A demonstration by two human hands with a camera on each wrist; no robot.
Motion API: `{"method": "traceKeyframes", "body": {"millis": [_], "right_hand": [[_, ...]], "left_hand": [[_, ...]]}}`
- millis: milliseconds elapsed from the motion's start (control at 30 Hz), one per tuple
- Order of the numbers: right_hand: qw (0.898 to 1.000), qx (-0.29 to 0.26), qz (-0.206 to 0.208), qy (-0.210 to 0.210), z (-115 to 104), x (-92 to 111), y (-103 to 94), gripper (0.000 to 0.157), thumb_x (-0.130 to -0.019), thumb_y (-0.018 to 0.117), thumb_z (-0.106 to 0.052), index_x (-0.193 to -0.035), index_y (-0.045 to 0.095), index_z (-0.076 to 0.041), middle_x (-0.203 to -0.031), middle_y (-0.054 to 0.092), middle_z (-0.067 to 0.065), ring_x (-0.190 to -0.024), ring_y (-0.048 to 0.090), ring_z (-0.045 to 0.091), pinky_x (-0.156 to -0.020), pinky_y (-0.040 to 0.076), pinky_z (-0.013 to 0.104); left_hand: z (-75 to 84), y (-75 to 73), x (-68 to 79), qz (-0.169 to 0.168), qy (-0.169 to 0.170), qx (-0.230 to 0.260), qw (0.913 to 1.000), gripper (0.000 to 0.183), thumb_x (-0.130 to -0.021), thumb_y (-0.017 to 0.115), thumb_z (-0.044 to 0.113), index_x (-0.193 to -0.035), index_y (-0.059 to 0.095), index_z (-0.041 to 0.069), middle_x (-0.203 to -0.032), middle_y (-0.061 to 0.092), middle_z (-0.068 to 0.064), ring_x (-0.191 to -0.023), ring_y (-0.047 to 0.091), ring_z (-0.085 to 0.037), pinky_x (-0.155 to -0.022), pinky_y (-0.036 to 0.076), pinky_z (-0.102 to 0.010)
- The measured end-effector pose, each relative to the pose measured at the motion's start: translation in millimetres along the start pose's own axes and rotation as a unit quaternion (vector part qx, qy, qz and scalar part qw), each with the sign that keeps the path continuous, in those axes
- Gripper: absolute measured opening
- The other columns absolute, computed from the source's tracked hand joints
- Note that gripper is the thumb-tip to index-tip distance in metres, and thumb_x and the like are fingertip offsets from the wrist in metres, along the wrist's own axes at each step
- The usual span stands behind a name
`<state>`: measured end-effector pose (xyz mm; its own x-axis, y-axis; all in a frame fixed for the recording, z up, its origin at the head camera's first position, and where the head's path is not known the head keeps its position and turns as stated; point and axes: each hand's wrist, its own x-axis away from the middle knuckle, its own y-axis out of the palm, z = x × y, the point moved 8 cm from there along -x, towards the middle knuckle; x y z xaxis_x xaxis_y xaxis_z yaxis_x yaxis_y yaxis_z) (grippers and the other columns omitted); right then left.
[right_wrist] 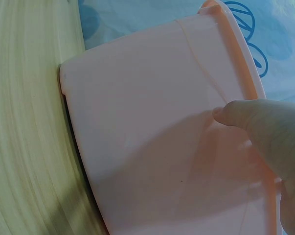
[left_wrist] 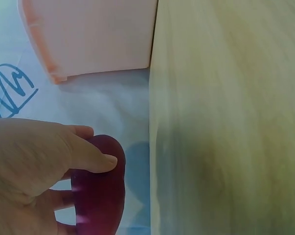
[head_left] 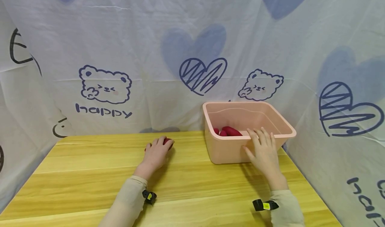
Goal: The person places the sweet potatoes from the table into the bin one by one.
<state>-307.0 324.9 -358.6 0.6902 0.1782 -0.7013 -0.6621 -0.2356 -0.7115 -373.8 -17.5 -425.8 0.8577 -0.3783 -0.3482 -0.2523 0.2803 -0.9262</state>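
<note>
My left hand (head_left: pixel 154 156) grips a dark red, smooth, elongated sweet potato (left_wrist: pixel 99 200) over the back part of the table, left of the pink bin (head_left: pixel 227 151). In the left wrist view the thumb lies across the sweet potato near its rounded end, with the other fingers behind it. My right hand (head_left: pixel 265 155) holds the bin's front rim toward its right side. Its thumb (right_wrist: pixel 230 113) presses the outer wall while the fingers reach over the rim to the inside. Several red sweet potatoes (head_left: pixel 232 131) lie in the bin, partly hidden by the front wall.
The bin stands at the back right of the wooden table (head_left: pixel 192 187). Behind the table hangs a pale cloth (head_left: pixel 150 53) printed with hearts and bears, and it continues down both sides. Each wrist wears a black strap (head_left: pixel 149 197).
</note>
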Motion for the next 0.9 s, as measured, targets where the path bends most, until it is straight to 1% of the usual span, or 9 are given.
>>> {"method": "traceKeyframes", "body": {"millis": [100,233,333,467,667,800,900], "right_hand": [[1.0,-0.001,0.001,0.0,0,0,-0.5,0.064,-0.08,0.075,-0.027,-0.136,0.05,-0.009,-0.131,0.052,0.023,-0.134,0.038,0.045,-0.113,0.02,0.064],[1.0,0.0,0.004,-0.002,0,0,-1.2,0.063,-0.08,0.075,-0.027,-0.136,0.051,-0.009,-0.131,0.052,0.023,-0.134,0.038,0.045,-0.113,0.02,0.064],[1.0,0.0,0.006,-0.003,0,-1,-1.4,0.063,-0.08,0.075,-0.026,-0.136,0.051,-0.009,-0.131,0.053,0.024,-0.133,0.038,0.045,-0.113,0.02,0.064],[1.0,0.001,0.005,-0.003,0,-1,-1.3,0.063,-0.08,0.074,-0.027,-0.136,0.051,-0.009,-0.131,0.053,0.024,-0.133,0.038,0.046,-0.113,0.02,0.064],[1.0,-0.001,0.004,-0.002,0,0,-1.4,0.063,-0.08,0.075,-0.026,-0.136,0.051,-0.009,-0.13,0.053,0.024,-0.133,0.039,0.046,-0.113,0.02,0.064],[1.0,0.001,0.005,-0.005,-1,0,-0.9,0.063,-0.08,0.074,-0.026,-0.136,0.051,-0.008,-0.129,0.053,0.024,-0.132,0.039,0.046,-0.113,0.021,0.064],[1.0,0.0,0.006,-0.006,-1,0,-0.3,0.063,-0.08,0.073,-0.026,-0.136,0.051,-0.008,-0.129,0.054,0.024,-0.132,0.039,0.045,-0.113,0.02,0.064]], "left_hand": [[1.9,-3.2,-0.8,0.01,0.007,-0.007,0.9999,0.043,-0.089,0.066,0.009,-0.129,0.055,0.018,-0.133,0.051,-0.019,-0.12,0.051,-0.042,-0.086,0.044,-0.063],[3.5,-7.2,-2.1,0.021,0.009,-0.011,0.9997,0.054,-0.082,0.073,0.007,-0.131,0.054,0.019,-0.134,0.051,-0.018,-0.12,0.051,-0.042,-0.088,0.044,-0.063],[4.5,-10.9,-2.9,0.034,0.011,-0.013,0.9993,0.055,-0.082,0.072,0.005,-0.131,0.055,0.019,-0.135,0.05,-0.018,-0.119,0.052,-0.042,-0.088,0.044,-0.062],[6.0,-17.2,-3.6,0.051,0.014,-0.013,0.9985,0.049,-0.086,0.067,0.003,-0.13,0.056,0.02,-0.134,0.051,-0.017,-0.118,0.052,-0.041,-0.087,0.044,-0.061],[7.8,-25.5,-5.0,0.072,0.017,-0.014,0.9972,0.041,-0.091,0.063,0.007,-0.129,0.058,0.021,-0.132,0.052,-0.016,-0.118,0.053,-0.038,-0.084,0.045,-0.057],[8.5,-28.2,-6.4,0.08,0.017,-0.012,0.9966,0.04,-0.092,0.063,0.008,-0.13,0.058,0.021,-0.132,0.052,-0.016,-0.118,0.052,-0.038,-0.083,0.045,-0.056],[9.8,-29.6,-8.1,0.077,0.018,-0.011,0.9968,0.042,-0.093,0.062,0.008,-0.132,0.057,0.022,-0.134,0.051,-0.016,-0.12,0.051,-0.038,-0.085,0.044,-0.056]]}}
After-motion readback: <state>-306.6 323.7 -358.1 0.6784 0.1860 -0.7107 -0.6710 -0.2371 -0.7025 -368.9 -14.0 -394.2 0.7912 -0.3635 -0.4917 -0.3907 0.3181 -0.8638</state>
